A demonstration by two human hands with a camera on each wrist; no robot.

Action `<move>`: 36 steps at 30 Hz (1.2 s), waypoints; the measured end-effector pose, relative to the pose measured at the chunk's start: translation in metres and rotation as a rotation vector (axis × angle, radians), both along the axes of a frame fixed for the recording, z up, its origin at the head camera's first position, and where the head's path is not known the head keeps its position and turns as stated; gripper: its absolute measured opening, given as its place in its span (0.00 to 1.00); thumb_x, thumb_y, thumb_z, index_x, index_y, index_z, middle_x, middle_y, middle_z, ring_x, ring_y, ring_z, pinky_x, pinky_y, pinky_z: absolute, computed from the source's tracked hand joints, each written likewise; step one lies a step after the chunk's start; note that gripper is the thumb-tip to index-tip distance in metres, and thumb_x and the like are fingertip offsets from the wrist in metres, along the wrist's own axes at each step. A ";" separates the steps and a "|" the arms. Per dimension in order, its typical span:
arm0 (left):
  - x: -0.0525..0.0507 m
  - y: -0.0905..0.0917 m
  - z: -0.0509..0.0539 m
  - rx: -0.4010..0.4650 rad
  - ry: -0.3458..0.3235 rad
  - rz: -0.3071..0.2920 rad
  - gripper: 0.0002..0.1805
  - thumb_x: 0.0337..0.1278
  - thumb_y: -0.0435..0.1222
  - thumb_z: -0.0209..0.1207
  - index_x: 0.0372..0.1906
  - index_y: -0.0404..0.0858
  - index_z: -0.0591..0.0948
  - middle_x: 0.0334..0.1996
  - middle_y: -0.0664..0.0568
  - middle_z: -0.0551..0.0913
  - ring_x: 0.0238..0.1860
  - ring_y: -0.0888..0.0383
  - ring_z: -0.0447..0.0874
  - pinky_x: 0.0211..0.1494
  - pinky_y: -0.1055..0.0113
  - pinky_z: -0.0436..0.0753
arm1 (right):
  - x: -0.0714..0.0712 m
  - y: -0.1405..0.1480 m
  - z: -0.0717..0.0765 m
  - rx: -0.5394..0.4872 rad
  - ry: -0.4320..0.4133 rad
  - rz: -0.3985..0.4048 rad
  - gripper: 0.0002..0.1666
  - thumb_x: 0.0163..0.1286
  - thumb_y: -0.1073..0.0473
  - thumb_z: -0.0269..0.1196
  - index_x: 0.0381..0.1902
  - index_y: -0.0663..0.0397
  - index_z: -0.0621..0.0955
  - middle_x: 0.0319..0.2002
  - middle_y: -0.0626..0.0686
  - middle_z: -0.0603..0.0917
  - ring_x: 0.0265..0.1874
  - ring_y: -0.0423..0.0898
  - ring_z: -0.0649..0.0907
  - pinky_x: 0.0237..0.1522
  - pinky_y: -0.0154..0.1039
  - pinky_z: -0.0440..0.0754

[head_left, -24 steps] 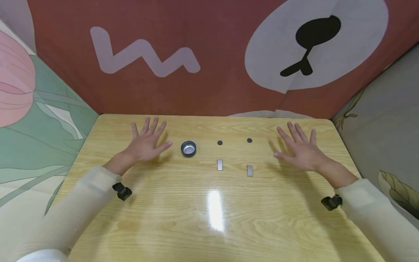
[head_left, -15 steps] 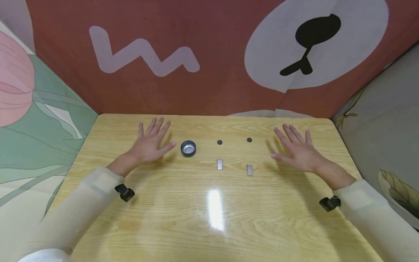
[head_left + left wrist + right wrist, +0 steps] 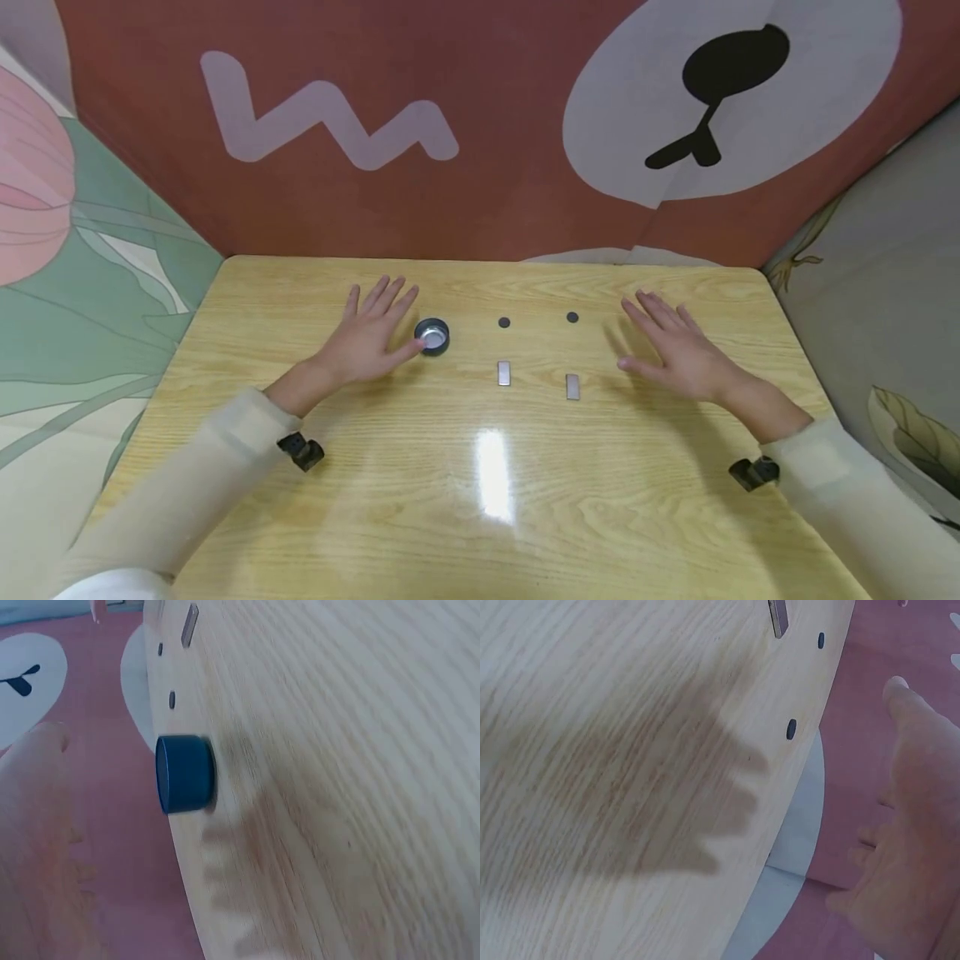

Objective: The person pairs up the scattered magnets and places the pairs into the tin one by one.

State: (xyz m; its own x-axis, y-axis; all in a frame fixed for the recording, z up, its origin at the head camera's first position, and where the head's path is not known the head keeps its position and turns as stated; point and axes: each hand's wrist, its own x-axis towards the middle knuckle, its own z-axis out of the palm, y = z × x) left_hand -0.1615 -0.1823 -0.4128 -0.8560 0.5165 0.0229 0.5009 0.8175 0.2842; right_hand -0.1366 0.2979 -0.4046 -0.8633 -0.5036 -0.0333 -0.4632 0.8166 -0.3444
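Observation:
My left hand [image 3: 367, 337] hovers over the table with fingers spread, its thumb tip overlapping the near-left rim of a small round dark tin [image 3: 432, 336] in the head view. The left wrist view shows this tin [image 3: 184, 774] standing on the wood, apart from the hand. My right hand [image 3: 686, 354] is held above the table at the right, fingers extended, holding nothing. Between the hands lie two small dark discs, a left one [image 3: 504, 322] and a right one [image 3: 572, 317]. Nearer to me are two flat silvery rectangular pieces, the left [image 3: 504, 373] and the right [image 3: 573, 387].
The wooden table [image 3: 375, 500] ends at a reddish printed wall [image 3: 510, 200] at the back. Patterned panels close in on the left and right sides. A small dark camera [image 3: 302, 451] sits on the left wrist, another camera [image 3: 753, 473] on the right.
My left hand has moved right, toward the tin. The right hand has shifted slightly left, its fingers drawing closer together. The tin, discs and rectangular pieces stay where they lay.

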 end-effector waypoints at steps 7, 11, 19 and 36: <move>0.007 0.014 0.001 0.069 0.051 -0.055 0.44 0.71 0.56 0.55 0.81 0.38 0.57 0.79 0.38 0.54 0.81 0.40 0.44 0.78 0.37 0.39 | 0.004 -0.005 -0.008 -0.086 0.061 0.052 0.50 0.69 0.47 0.70 0.79 0.60 0.60 0.77 0.67 0.58 0.76 0.67 0.58 0.68 0.70 0.60; 0.011 0.024 0.000 0.087 0.059 -0.097 0.44 0.70 0.56 0.56 0.80 0.37 0.59 0.78 0.38 0.57 0.80 0.40 0.46 0.79 0.40 0.43 | 0.009 -0.010 -0.011 -0.102 0.050 0.050 0.48 0.68 0.49 0.71 0.78 0.61 0.63 0.76 0.65 0.62 0.75 0.65 0.60 0.68 0.67 0.63; 0.019 0.046 -0.005 0.088 0.059 -0.163 0.43 0.71 0.55 0.56 0.79 0.36 0.60 0.78 0.37 0.57 0.79 0.40 0.49 0.80 0.46 0.46 | 0.015 -0.020 -0.020 -0.116 0.060 0.080 0.45 0.68 0.51 0.71 0.75 0.64 0.67 0.73 0.67 0.67 0.71 0.66 0.66 0.66 0.66 0.67; 0.040 0.086 -0.018 0.114 0.012 -0.196 0.39 0.72 0.50 0.58 0.77 0.33 0.63 0.77 0.39 0.62 0.77 0.44 0.59 0.77 0.50 0.60 | 0.022 -0.035 -0.039 -0.111 0.023 0.094 0.44 0.67 0.49 0.72 0.72 0.68 0.70 0.68 0.66 0.73 0.67 0.63 0.72 0.65 0.61 0.71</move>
State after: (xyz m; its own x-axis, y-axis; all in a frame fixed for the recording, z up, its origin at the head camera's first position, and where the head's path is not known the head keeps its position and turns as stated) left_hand -0.1220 -0.0964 -0.4303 -0.7388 0.6664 0.1001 0.6508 0.6670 0.3628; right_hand -0.1148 0.2627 -0.4439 -0.8122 -0.5815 0.0464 -0.5444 0.7269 -0.4185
